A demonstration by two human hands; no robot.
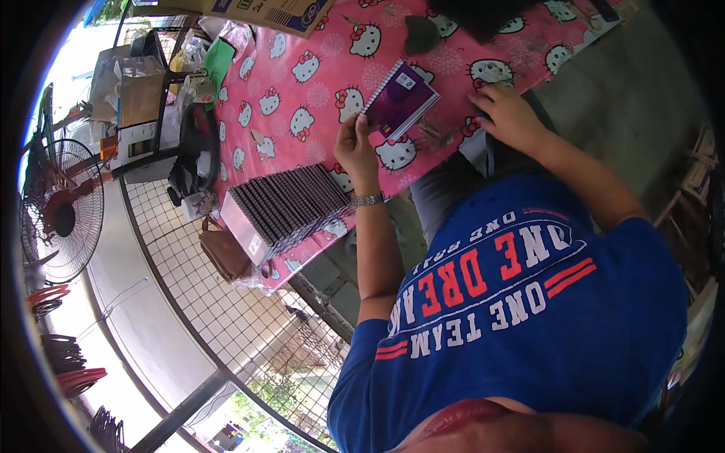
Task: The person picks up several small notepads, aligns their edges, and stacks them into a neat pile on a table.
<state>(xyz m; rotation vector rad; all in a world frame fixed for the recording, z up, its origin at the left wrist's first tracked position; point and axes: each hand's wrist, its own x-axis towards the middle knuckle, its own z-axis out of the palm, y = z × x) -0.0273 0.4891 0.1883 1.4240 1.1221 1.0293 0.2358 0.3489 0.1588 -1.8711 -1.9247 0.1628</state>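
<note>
A purple spiral-bound notebook (402, 100) lies tilted over the pink tablecloth (291, 94), its white coil along the upper left edge. My left hand (356, 151), with a metal watch on the wrist, pinches the notebook's near left corner between thumb and fingers. On the table's near edge, to the right of the notebook, rests my right hand (507, 117). Its fingers are apart and nothing shows in them. A long row of dark-coiled notebooks (291, 204) is stacked close together beside my left forearm.
A cardboard box (264, 13) stands at the far edge. A dark grey-green piece (421, 35) and a black item (483, 16) lie beyond the notebook. Off the left side are a black bag (195, 155), a brown bag (224, 251) and a standing fan (64, 215).
</note>
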